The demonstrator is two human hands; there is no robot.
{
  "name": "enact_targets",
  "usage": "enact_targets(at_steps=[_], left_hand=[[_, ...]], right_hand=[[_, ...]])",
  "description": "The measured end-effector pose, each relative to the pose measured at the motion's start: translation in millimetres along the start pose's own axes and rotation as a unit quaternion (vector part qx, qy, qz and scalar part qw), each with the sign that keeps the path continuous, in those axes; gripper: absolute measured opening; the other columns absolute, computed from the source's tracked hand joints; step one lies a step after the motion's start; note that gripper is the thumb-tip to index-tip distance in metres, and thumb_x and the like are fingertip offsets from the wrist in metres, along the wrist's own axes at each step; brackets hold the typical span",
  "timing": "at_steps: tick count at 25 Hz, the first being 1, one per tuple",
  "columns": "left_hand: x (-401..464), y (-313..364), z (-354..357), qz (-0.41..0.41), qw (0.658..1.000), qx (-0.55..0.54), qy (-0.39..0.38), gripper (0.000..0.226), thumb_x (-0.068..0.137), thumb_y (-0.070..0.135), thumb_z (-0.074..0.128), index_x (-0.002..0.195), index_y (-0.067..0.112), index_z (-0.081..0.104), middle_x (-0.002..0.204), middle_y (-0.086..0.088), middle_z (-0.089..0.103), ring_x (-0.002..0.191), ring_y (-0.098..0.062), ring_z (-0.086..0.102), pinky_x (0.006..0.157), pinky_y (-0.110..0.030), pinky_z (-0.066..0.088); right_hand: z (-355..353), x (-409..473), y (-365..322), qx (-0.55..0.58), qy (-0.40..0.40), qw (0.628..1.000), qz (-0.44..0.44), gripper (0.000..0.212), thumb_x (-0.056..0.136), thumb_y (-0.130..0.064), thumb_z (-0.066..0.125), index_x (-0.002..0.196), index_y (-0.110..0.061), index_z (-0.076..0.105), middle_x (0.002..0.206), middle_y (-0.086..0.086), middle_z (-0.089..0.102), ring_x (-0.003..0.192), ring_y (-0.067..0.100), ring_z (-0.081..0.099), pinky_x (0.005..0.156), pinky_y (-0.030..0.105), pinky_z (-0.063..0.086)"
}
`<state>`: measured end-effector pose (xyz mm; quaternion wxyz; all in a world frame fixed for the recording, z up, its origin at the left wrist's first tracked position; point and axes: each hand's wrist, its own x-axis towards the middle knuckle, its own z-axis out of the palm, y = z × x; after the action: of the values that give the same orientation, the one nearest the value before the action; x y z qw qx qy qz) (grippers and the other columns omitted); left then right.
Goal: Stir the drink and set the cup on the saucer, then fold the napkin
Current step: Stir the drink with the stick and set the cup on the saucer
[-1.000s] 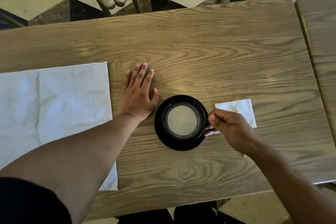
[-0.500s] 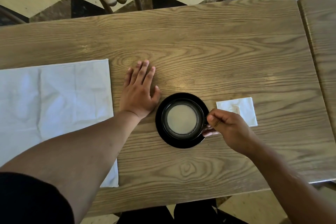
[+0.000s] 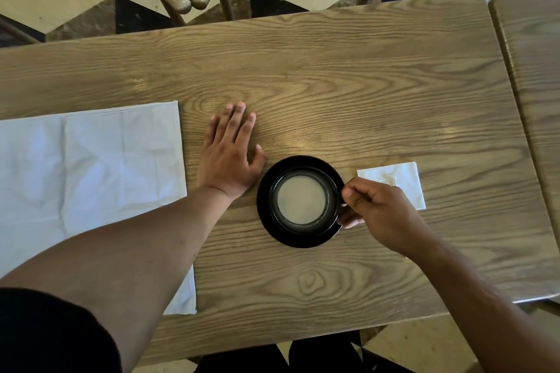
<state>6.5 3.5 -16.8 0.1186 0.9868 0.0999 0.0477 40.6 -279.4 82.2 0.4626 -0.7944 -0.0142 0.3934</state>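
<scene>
Head: right hand grips cup on saucer.

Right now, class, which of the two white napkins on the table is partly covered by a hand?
The small napkin right of the saucer; the right hand overlaps its near corner. The large napkin lies under the forearm only.

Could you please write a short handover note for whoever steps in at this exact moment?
Left hand: flat, fingers straight, resting on the table beside the saucer, holding nothing.
Right hand: fingers curled at the cup's right side, apparently on its handle, which is hidden.
The black cup, with a pale milky drink, sits on the black saucer.
The large white napkin lies spread open at the table's left; a small white napkin lies behind the right hand.
Done: cup on saucer. No spoon is in view, so I cannot tell about stirring.
Left: release the cup, fold the large napkin.
</scene>
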Motion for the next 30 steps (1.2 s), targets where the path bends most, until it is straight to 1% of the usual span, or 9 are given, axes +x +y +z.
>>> enact_targets(at_steps=[7, 11, 14, 16, 20, 22, 26, 30], left_hand=[[0.1, -0.7, 0.2, -0.002, 1.000, -0.001, -0.003, 0.065, 0.096, 0.039, 0.040, 0.154, 0.011, 0.043, 0.167, -0.011, 0.031, 0.158, -0.027, 0.020, 0.129, -0.050, 0.015], [0.1, -1.0, 1.1, 0.000, 1.000, 0.000, 0.001, 0.064, 0.096, 0.039, 0.040, 0.154, 0.011, 0.043, 0.167, -0.011, 0.031, 0.158, -0.027, 0.020, 0.129, -0.050, 0.016], [-0.4, -1.0, 1.3, 0.001, 1.000, 0.000, 0.006, 0.063, 0.096, 0.038, 0.041, 0.153, 0.010, 0.044, 0.166, -0.012, 0.032, 0.158, -0.027, 0.021, 0.128, -0.051, 0.016], [-0.3, -1.1, 1.7, 0.001, 1.000, 0.002, 0.007, 0.063, 0.097, 0.038, 0.041, 0.153, 0.011, 0.044, 0.166, -0.011, 0.032, 0.158, -0.027, 0.021, 0.129, -0.050, 0.016], [-0.1, -0.5, 2.2, 0.002, 1.000, -0.002, 0.014, 0.062, 0.096, 0.038, 0.042, 0.152, 0.010, 0.045, 0.165, -0.012, 0.034, 0.157, -0.028, 0.024, 0.128, -0.051, 0.018], [0.0, -0.6, 2.5, 0.003, 1.000, 0.000, 0.013, 0.063, 0.096, 0.038, 0.041, 0.152, 0.010, 0.045, 0.165, -0.012, 0.034, 0.157, -0.028, 0.023, 0.128, -0.051, 0.017], [-0.2, -1.2, 3.1, 0.003, 1.000, 0.003, 0.009, 0.063, 0.096, 0.039, 0.040, 0.152, 0.010, 0.045, 0.166, -0.012, 0.034, 0.157, -0.028, 0.024, 0.128, -0.050, 0.017], [0.2, -1.4, 2.8, 0.002, 1.000, 0.003, 0.011, 0.063, 0.096, 0.038, 0.040, 0.152, 0.010, 0.046, 0.165, -0.013, 0.035, 0.157, -0.028, 0.025, 0.128, -0.050, 0.018]], right_hand=[[0.1, 0.4, 6.8, 0.002, 0.005, 1.000, 0.007, 0.023, 0.104, -0.014, 0.053, 0.087, -0.011, 0.069, 0.082, 0.014, 0.074, 0.072, 0.031, 0.074, 0.075, 0.047, 0.063], [-0.2, 0.0, 7.7, -0.022, 0.011, 1.000, -0.004, 0.023, 0.104, -0.015, 0.054, 0.086, -0.014, 0.068, 0.080, 0.011, 0.073, 0.068, 0.027, 0.072, 0.069, 0.041, 0.063], [0.6, 0.5, 8.6, -0.044, 0.015, 0.999, -0.011, 0.024, 0.104, -0.017, 0.054, 0.083, -0.018, 0.066, 0.079, 0.011, 0.071, 0.066, 0.031, 0.070, 0.064, 0.037, 0.059], [1.1, 0.8, 8.9, -0.045, 0.020, 0.999, -0.010, 0.025, 0.104, -0.017, 0.054, 0.083, -0.019, 0.066, 0.079, 0.012, 0.071, 0.067, 0.032, 0.069, 0.062, 0.035, 0.057], [1.4, 0.1, 8.1, -0.030, 0.021, 0.999, -0.007, 0.023, 0.104, -0.015, 0.054, 0.085, -0.018, 0.067, 0.080, 0.013, 0.071, 0.069, 0.031, 0.069, 0.060, 0.027, 0.055], [1.7, 0.0, 9.2, -0.022, 0.021, 1.000, -0.005, 0.023, 0.104, -0.016, 0.054, 0.085, -0.020, 0.067, 0.081, 0.012, 0.071, 0.069, 0.030, 0.069, 0.061, 0.028, 0.055], [2.2, -0.1, 11.7, -0.020, 0.023, 1.000, -0.003, 0.023, 0.104, -0.019, 0.055, 0.086, -0.022, 0.068, 0.080, 0.009, 0.072, 0.067, 0.023, 0.070, 0.066, 0.035, 0.059], [2.6, -0.6, 12.2, -0.017, 0.024, 1.000, 0.000, 0.023, 0.104, -0.020, 0.055, 0.085, -0.023, 0.069, 0.080, 0.007, 0.072, 0.067, 0.022, 0.070, 0.068, 0.038, 0.059]])
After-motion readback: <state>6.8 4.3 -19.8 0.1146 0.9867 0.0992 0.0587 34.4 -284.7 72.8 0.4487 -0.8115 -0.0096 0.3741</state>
